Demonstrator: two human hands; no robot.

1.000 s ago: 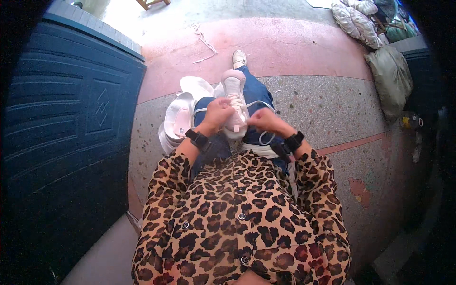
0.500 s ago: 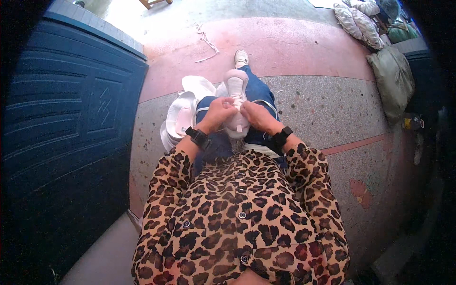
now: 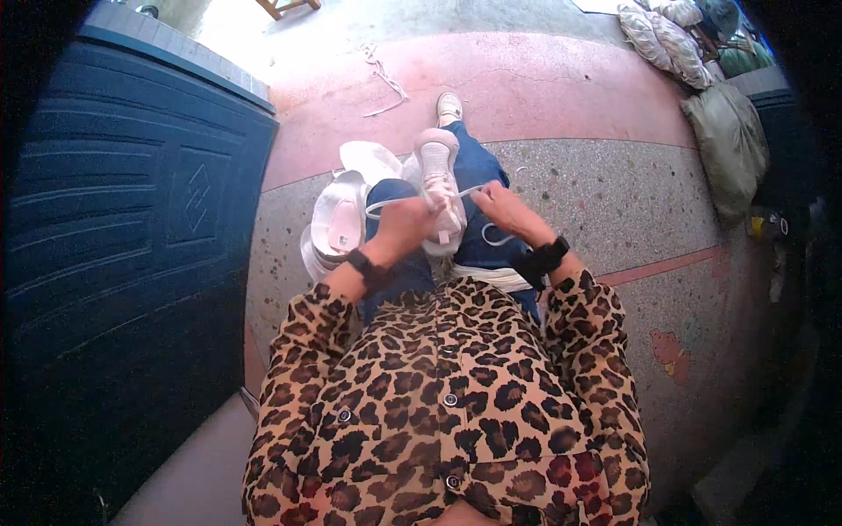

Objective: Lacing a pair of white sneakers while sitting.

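Note:
A pale pink-white sneaker (image 3: 437,158) rests on my lap between my thighs, its toe pointing toward me. White shoelace (image 3: 467,191) runs from its eyelets to my right hand (image 3: 509,212), whose fingers pinch it a little to the right of the shoe. My left hand (image 3: 403,230) is closed over the shoe's left side by the lacing, fingers partly hidden and slightly blurred. A loop of lace emerges beside its knuckles. Another loose length of lace (image 3: 496,235) hangs over my right thigh.
More white shoes (image 3: 340,219) are piled at my left thigh. A loose lace (image 3: 382,83) lies on the pink floor ahead. A blue panelled door (image 3: 132,193) stands at left. At right are a stuffed sack (image 3: 726,149) and a bottle (image 3: 768,226).
My hands have moved apart from the lacing. The right has gone outward, drawing a lace taut; the left has shifted slightly down and toward me.

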